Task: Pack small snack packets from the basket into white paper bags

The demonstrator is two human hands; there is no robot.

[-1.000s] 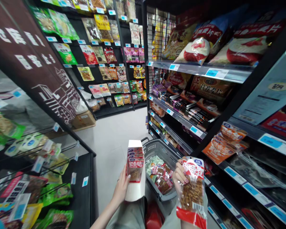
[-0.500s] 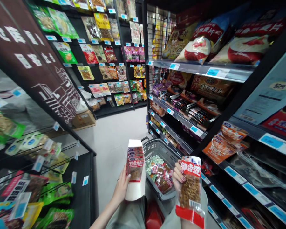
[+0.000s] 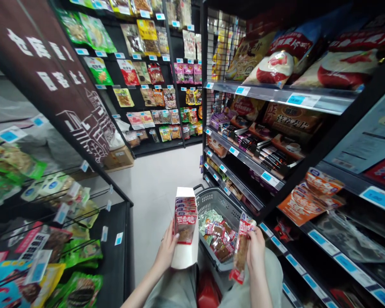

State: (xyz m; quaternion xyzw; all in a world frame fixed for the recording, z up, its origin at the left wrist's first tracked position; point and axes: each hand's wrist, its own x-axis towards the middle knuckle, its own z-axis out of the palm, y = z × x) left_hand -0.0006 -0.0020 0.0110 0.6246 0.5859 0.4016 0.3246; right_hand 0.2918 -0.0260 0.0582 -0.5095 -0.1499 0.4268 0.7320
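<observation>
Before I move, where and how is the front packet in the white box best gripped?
Pinch the front packet by its red upper part, probably from above right: its face is exposed, while the left hand holds the left side of the white box.

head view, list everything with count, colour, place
carton: 1, white, lower centre
packets in carton: several, red/brown, inside
loose packet: 1, red/brown, right of carton
basket: 1, grey, lower centre
packets in basket: several, red/green, inside
orange packets: several, orange, right
large bags: several, red/white, upper right
shelving: several, black, left, right, far
price tags: many, blue/white, along shelving
hanging bags: many, mixed colours, far end
sign: 1, brown, upper left
cardboard box: 1, brown, beside sign
red object: 1, red, bottom
legs: 2, greyish, bottom
left hand: 1, on carton
right hand: 1, gripping loose packet
</observation>
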